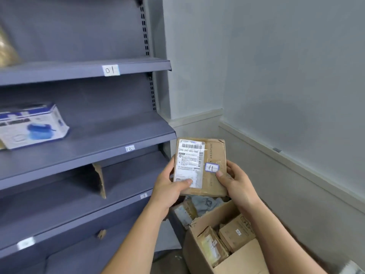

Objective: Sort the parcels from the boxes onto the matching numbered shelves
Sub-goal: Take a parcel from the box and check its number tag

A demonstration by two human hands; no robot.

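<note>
A flat brown cardboard parcel [212, 155] is held up in front of me, with a white shipping label and a small sticker reading "11". My left hand [167, 187] grips its lower left edge, thumb on the label. My right hand [233, 180] grips the lower right corner, thumb just under the sticker. To the left stands a grey shelf unit with tags "01" [111, 70], "12" [130, 148] and "13" [143, 195] on its shelf edges. Below my hands an open cardboard box [243, 260] holds several brown parcels.
A white and blue product box [31, 125] lies on the "12" shelf at the left. A cardboard divider [99, 179] stands on the "13" shelf. More parcels [185, 212] lie behind the open box. A pale wall corner is to the right.
</note>
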